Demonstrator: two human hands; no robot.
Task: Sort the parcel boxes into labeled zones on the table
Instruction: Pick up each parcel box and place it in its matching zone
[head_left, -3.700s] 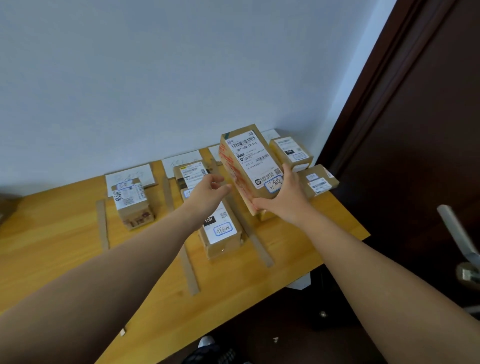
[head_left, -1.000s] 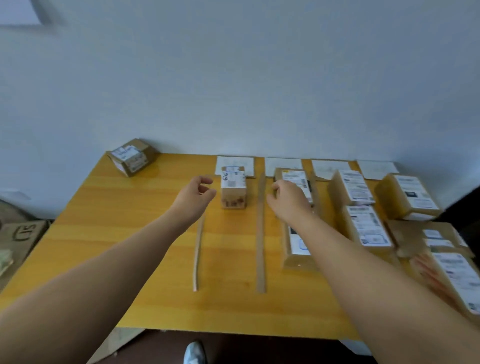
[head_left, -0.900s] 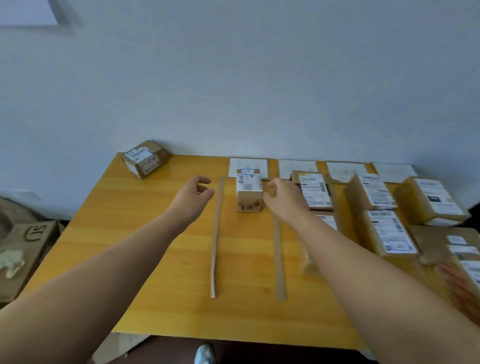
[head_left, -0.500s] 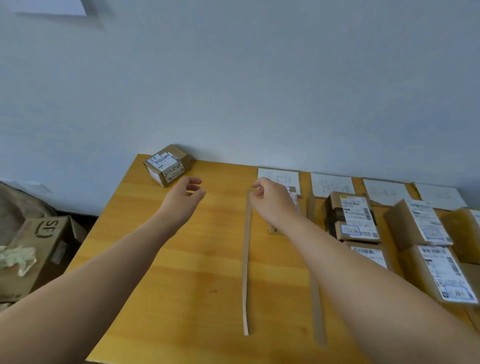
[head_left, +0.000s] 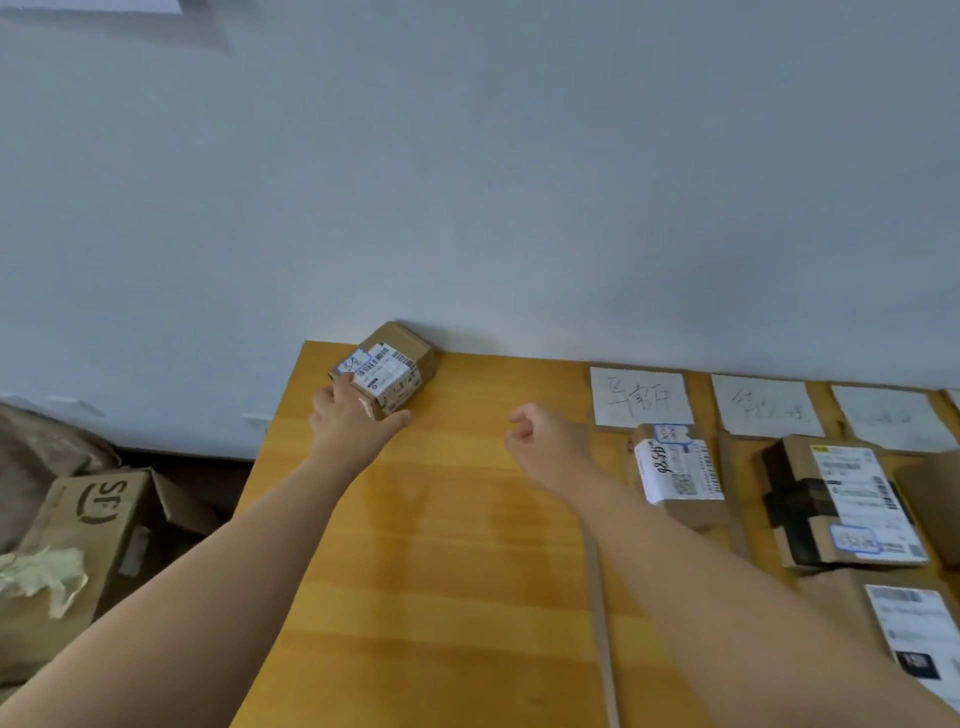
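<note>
A small brown parcel box (head_left: 387, 370) with a white shipping label sits at the far left corner of the wooden table (head_left: 441, 561), against the wall. My left hand (head_left: 353, 427) is on its near corner, fingers on the left face and thumb along the front. My right hand (head_left: 545, 441) hovers over the bare table, loosely curled and holding nothing. White paper zone labels (head_left: 641, 397) lie along the wall. A labelled box (head_left: 678, 467) sits in the first zone, and a stack of boxes (head_left: 841, 499) in the second.
Cardboard divider strips (head_left: 597, 613) separate the zones. Another parcel (head_left: 909, 634) lies at the lower right. An open brown carton (head_left: 88, 519) with crumpled paper stands on the floor left of the table. The wall runs right behind the table.
My view has swung left from the sorted zones. My left hand has reached forward onto the small corner box. My right hand has left the zone area and hangs over the table.
</note>
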